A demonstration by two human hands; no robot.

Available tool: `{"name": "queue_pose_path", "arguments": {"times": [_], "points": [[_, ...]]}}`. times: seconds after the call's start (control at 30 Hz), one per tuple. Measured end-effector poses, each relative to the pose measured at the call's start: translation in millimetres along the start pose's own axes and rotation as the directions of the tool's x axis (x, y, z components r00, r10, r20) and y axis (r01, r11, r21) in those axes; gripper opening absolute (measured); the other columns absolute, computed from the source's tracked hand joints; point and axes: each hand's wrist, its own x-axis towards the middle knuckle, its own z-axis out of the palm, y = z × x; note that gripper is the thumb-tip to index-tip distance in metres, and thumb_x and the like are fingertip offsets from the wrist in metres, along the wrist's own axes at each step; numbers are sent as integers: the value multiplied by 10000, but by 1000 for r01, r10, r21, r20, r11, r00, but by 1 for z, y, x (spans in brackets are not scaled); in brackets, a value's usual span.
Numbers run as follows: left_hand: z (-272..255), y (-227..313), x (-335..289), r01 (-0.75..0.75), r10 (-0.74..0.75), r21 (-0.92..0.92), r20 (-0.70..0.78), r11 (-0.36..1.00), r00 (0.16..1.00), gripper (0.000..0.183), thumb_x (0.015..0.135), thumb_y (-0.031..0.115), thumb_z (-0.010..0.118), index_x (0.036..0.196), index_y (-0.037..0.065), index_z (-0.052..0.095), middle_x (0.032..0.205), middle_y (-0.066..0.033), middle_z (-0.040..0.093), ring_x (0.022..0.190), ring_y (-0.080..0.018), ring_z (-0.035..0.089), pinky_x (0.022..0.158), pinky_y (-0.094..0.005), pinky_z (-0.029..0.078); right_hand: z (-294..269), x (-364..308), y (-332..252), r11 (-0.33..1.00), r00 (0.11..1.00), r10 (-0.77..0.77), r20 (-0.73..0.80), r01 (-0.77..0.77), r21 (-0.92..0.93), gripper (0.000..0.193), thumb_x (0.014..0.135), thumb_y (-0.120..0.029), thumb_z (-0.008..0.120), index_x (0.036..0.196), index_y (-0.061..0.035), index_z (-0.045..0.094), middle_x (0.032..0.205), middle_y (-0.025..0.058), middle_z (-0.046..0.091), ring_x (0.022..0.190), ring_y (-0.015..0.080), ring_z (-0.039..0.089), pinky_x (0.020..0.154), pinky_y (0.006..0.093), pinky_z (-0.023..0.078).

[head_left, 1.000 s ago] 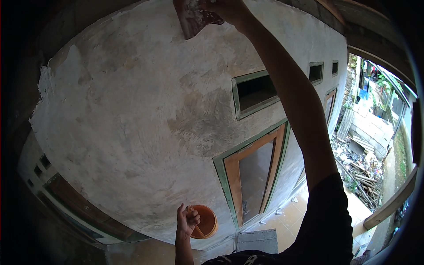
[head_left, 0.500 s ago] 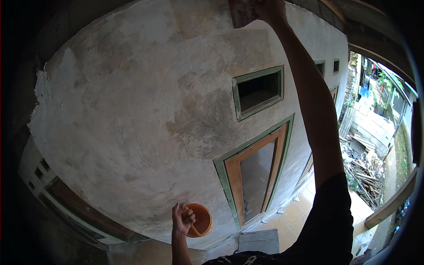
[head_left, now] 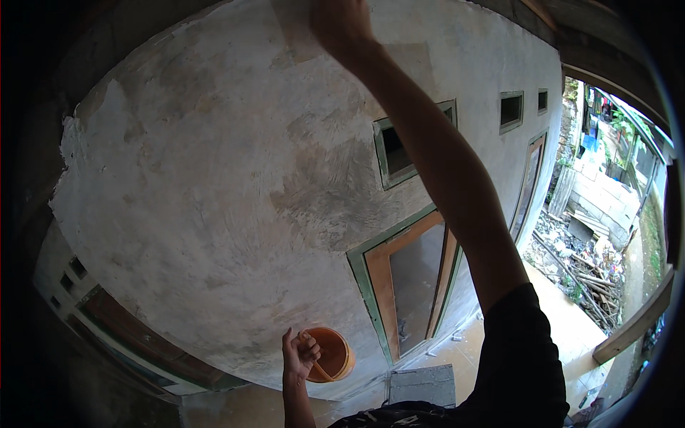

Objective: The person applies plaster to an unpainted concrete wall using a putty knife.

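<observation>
My left hand is closed around the handle of an orange bucket, low in front of the wall. The bucket tilts a little, its inside partly in view. High up, my right hand reaches to the plastered wall, close to the top edge of the picture. Its fingers are blurred and partly cut off. A brownish smear shows beside them, but what the hand holds cannot be made out now. The wall is whitish and patchy, with a darker grey rough area at its middle.
A green-framed vent opening lies partly behind my right forearm. Below it is a wooden-framed window. A grey block-like surface stands near me above the tiled floor. Rubble and sticks lie outside at right.
My right hand has moved left along the top of the wall; the dark reddish flat piece seen in it earlier is no longer distinct. My left hand and the bucket have shifted slightly right in the picture.
</observation>
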Motion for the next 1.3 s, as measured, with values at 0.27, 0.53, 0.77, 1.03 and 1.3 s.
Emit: {"name": "queue_pose_path", "arguments": {"times": [0.27, 0.53, 0.77, 1.03, 1.3], "points": [[5, -4, 2, 9, -8, 34, -32, 999, 999, 423, 900, 547, 402, 782, 143, 437, 554, 39, 232, 444, -92, 221, 434, -248, 226, -19, 23, -135, 977, 949, -63, 308, -3, 211, 134, 781, -141, 602, 864, -40, 631, 882, 130, 629, 924, 263, 593, 768, 398, 478], [8, -1, 0, 11, -11, 30, 9, 999, 1000, 426, 892, 553, 410, 775, 144, 436, 561, 37, 240, 450, -91, 226, 434, -246, 227, -11, 21, -7, 829, 919, 234, 317, -359, 429, 287, 804, -188, 605, 743, 92, 601, 683, 273, 593, 659, 358, 638, 555, 448, 466], [6, -2, -4, 29, -29, 15, 9, 999, 1000, 423, 887, 558, 418, 782, 149, 444, 569, 38, 240, 461, -97, 230, 454, -253, 232, -51, 24, 91, 878, 914, 398, 81, -405, 254, 342, 845, -250, 585, 671, 44, 578, 552, 212, 537, 516, 318, 581, 494, 443, 418], [0, 0, -6, 11, -11, 3, 24, 1000, 1000, 428, 893, 563, 406, 789, 150, 448, 565, 38, 230, 453, -94, 220, 448, -254, 223, -39, 15, 76, 907, 881, 418, 224, -390, -157, 204, 856, -137, 502, 846, 25, 626, 818, 252, 624, 752, 384, 628, 605, 488, 492], [-4, 3, -14, -53, 53, 9, -24, 999, 998, 421, 896, 549, 404, 789, 143, 448, 562, 38, 226, 451, -93, 220, 443, -254, 219, -9, 8, -51, 985, 973, 162, 162, -171, 39, 151, 832, -61, 500, 794, 20, 622, 789, 230, 630, 720, 362, 642, 617, 446, 516]]}}
